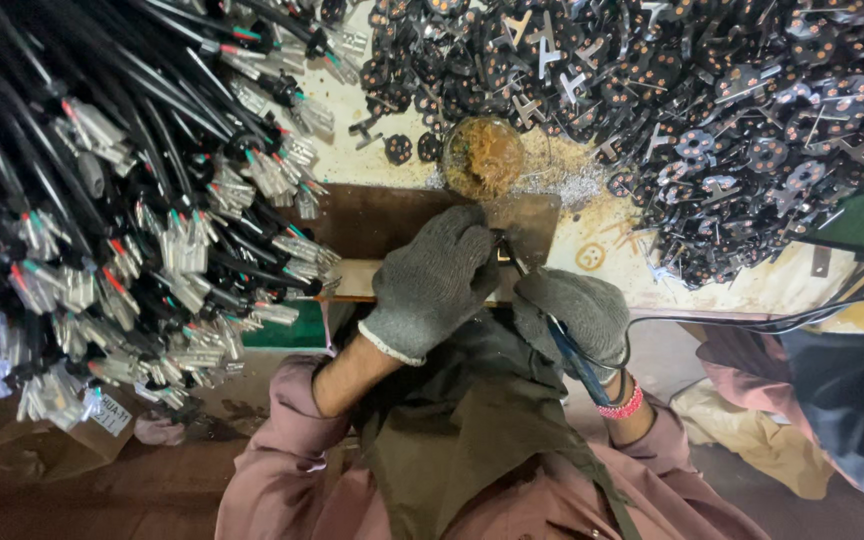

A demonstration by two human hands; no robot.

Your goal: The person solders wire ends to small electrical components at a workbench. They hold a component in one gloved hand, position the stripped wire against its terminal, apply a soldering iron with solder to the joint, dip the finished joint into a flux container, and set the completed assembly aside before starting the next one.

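Left hand (432, 280) fingers curl over a small workpiece, hidden, on the brown plate (372, 215); right hand (577, 310) fingers clamp a blue-handled soldering iron (574, 362). I judge work midway: cable bundle (122, 200) left, plug-insert pile (702, 90) ahead.

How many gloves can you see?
2. The left hand wears one grey glove, over the brown plate; the right hand wears the other, gripping a blue-handled tool.

Grey knitted gloves (432, 280), black cables (102, 150)
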